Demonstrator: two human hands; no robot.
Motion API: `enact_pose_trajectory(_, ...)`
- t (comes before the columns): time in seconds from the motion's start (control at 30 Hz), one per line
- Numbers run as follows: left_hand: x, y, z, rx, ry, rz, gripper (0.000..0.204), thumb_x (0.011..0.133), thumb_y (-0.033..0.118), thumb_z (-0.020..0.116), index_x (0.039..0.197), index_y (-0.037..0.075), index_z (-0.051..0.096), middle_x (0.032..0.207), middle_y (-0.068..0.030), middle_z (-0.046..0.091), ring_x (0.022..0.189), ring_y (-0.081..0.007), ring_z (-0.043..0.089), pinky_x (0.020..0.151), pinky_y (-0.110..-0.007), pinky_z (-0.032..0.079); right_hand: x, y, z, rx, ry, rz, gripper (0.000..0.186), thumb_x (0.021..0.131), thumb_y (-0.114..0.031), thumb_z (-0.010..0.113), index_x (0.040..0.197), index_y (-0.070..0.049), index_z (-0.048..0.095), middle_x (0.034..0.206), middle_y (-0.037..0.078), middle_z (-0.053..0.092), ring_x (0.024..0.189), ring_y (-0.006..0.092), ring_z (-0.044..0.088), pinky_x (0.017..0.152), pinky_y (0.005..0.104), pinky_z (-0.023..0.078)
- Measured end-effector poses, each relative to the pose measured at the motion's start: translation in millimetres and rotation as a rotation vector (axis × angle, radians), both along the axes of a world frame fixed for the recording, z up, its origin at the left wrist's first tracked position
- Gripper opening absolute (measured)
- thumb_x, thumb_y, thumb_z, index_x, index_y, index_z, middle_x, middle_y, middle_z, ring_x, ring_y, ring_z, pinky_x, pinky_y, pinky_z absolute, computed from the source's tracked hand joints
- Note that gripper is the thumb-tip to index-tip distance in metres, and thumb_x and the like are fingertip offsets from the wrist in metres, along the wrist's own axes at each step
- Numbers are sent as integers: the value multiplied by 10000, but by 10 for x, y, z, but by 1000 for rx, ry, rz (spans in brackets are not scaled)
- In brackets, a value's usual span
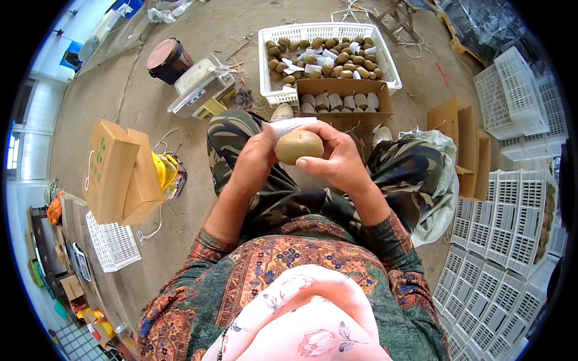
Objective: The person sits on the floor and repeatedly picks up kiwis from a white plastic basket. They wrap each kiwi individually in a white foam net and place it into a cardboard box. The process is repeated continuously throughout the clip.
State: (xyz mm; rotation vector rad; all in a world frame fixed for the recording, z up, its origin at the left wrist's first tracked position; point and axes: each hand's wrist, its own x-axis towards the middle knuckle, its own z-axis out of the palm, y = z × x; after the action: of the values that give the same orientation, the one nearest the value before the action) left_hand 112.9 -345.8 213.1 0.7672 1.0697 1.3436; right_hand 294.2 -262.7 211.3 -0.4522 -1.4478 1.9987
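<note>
In front of my lap, my right hand (334, 159) holds a brown kiwifruit (299, 147) between thumb and fingers. My left hand (256, 156) grips a white sleeve-like wrap (290, 125) just behind and to the left of the fruit. Beyond my knees, a cardboard box (343, 118) contains rows of fruit in whitish net sleeves (338, 102). Behind it stands a white plastic crate (394, 69) of loose kiwifruit (341, 57) mixed with white pieces.
A scale (201, 88) and lidded bucket (168, 60) stand ahead-left. Cardboard boxes (111, 168), a yellow bucket (168, 175) and a white basket (111, 243) are at my left. Stacked white crates (500, 222), open cartons (466, 138) and a translucent plastic sack (436, 216) are at my right.
</note>
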Motion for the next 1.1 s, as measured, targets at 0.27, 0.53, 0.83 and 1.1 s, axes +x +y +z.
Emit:
enact_pose_trajectory(0.27,118,125,-217,11,-476,-50,431,1089,358,420,1299,11,567,1230,-119,653,1083,-227,652,966,-369,524,76,-41,61,-146,69,-80,496,838,-125,817,1248,22,579,1075,41,668,898,82,644,775,228,548)
enact_pose_trajectory(0.53,541,265,-182,404,760,364,341,971,153,694,1232,3,534,1104,-22,569,968,-86,564,829,-226,472,-56,102,-71,906,-603,-821,546,693,-46,795,1144,-49,488,1188,222,522,1006,433,602,837,428,549)
enact_pose_trajectory(0.83,-152,1532,-142,448,785,-401,661,998,265,654,1534,19,357,1380,-122,561,1184,-184,578,997,-323,496,11,986,-189,-321,-106,-174,543,1021,-417,520,1374,-15,429,1209,143,618,1034,218,651,823,352,578)
enact_pose_trajectory(1.1,-622,3011,-1495,45,1376,-1140,255,954,243,614,1044,34,727,993,-180,727,990,-351,682,898,-450,520,-162,2133,-1308,-679,-314,-445,393,1010,-474,550,1165,-122,629,970,11,673,824,135,605,731,308,503)
